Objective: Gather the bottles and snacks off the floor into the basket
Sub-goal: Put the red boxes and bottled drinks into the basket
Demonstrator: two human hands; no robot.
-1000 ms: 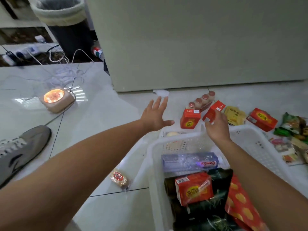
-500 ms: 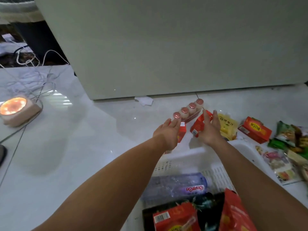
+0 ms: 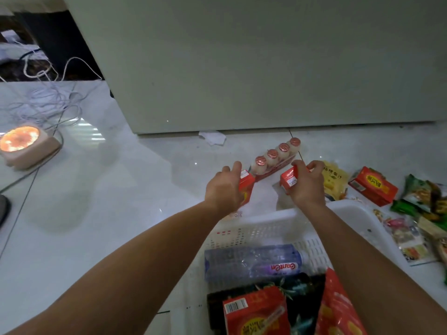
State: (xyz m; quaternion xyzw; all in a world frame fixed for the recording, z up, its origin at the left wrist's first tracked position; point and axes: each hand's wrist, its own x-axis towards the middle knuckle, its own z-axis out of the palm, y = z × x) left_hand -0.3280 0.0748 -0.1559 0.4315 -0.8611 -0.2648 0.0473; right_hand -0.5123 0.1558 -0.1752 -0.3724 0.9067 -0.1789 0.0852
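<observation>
Head view, left hand: the left hand [image 3: 223, 189] grips the left carton [image 3: 246, 187] from the side, probably to lift it over the rim
Right hand: the right hand [image 3: 306, 184] clamps the right carton [image 3: 289, 181] from above; hands apart, one carton each
Basket: the basket [image 3: 266, 217] is just behind both hands, so the carry is short; a water bottle [image 3: 251, 262] lies inside
Left to gather: the four-pack of small bottles [image 3: 275, 155] and snack packets [image 3: 420, 197] on the floor [image 3: 121, 189]

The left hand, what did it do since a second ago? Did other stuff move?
The left hand reached forward, open, and now grips a red carton beside the row of little bottles. The right hand keeps holding the other red carton. The bottles, the floor snacks and the basket stayed put.
</observation>
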